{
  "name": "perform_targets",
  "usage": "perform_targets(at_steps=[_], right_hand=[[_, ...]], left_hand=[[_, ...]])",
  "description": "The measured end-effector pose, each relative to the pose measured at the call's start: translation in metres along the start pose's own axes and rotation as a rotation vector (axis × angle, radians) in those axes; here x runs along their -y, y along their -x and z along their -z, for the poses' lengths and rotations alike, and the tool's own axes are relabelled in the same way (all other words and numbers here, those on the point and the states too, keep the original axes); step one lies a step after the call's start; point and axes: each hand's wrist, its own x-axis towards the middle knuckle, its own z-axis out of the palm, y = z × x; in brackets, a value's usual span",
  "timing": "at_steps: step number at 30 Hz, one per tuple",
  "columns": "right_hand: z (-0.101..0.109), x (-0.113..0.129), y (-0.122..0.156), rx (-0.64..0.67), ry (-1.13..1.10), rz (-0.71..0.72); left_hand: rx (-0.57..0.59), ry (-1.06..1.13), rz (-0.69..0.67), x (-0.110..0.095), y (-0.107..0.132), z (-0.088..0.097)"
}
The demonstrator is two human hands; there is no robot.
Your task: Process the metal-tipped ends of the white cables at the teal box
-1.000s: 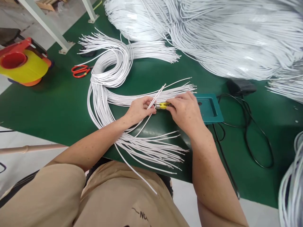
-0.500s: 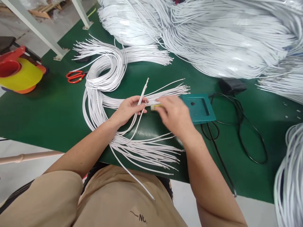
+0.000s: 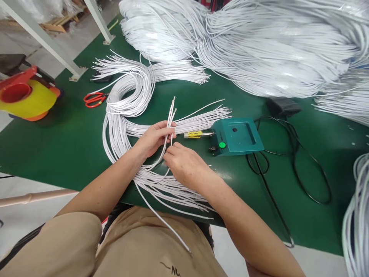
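Observation:
My left hand pinches a few white wires, whose stripped ends point up and away from me. Just below it, my right hand has its fingers closed on one of these wires. A looped bundle of white wires lies beyond and under my hands, its loose ends fanned toward the right. To the right stands a teal device with a green button, and a yellow-labelled rod sticks out of its left side.
Red-handled scissors lie left of the bundle. A red and yellow tape dispenser stands at the far left. A big heap of white wires covers the back. Black cables and a black box lie right of the device.
My right hand has moved from beside the yellow-labelled rod, left and toward me, onto the wires below my left hand. The wire ends have spread slightly apart.

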Motion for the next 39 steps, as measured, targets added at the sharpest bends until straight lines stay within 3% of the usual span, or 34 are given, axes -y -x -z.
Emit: perform_targets(at_steps=[3, 5, 6, 8, 10, 12, 15, 20, 26, 35, 39], right_hand=[[0.013, -0.002, 0.004, 0.184, -0.198, -0.186], [0.022, -0.011, 0.007, 0.192, -0.403, -0.318], [0.026, -0.018, 0.007, 0.091, -0.505, -0.406], [0.029, -0.032, 0.007, -0.233, -0.701, -0.604], [0.028, -0.044, 0.005, -0.49, -0.929, -0.699], [0.023, -0.05, 0.002, -0.61, -1.141, -0.672], [0.018, -0.05, -0.001, -0.659, -1.261, -0.61], [0.017, -0.043, -0.003, -0.609, -1.256, -0.605], [0.014, -0.044, -0.005, -0.592, -1.315, -0.6], [0.01, -0.043, -0.007, -0.482, -1.704, -0.604], [0.011, -0.044, -0.007, -0.459, -1.719, -0.611]], left_hand=[[-0.002, -0.078, -0.083, 0.003, 0.001, 0.001], [0.022, -0.13, -0.119, 0.007, 0.0, 0.001], [0.047, -0.145, -0.133, 0.008, 0.0, 0.001], [0.113, -0.159, -0.164, 0.012, 0.0, 0.0], [0.174, -0.177, -0.181, 0.015, 0.001, -0.003], [0.207, -0.183, -0.176, 0.017, 0.002, -0.007], [0.2, -0.137, -0.179, 0.017, 0.005, -0.011], [0.107, -0.057, -0.266, 0.013, 0.005, -0.015], [0.136, -0.088, -0.249, 0.013, 0.006, -0.015], [0.037, -0.161, -0.3, 0.01, 0.011, -0.02], [0.059, -0.187, -0.325, 0.01, 0.014, -0.024]])
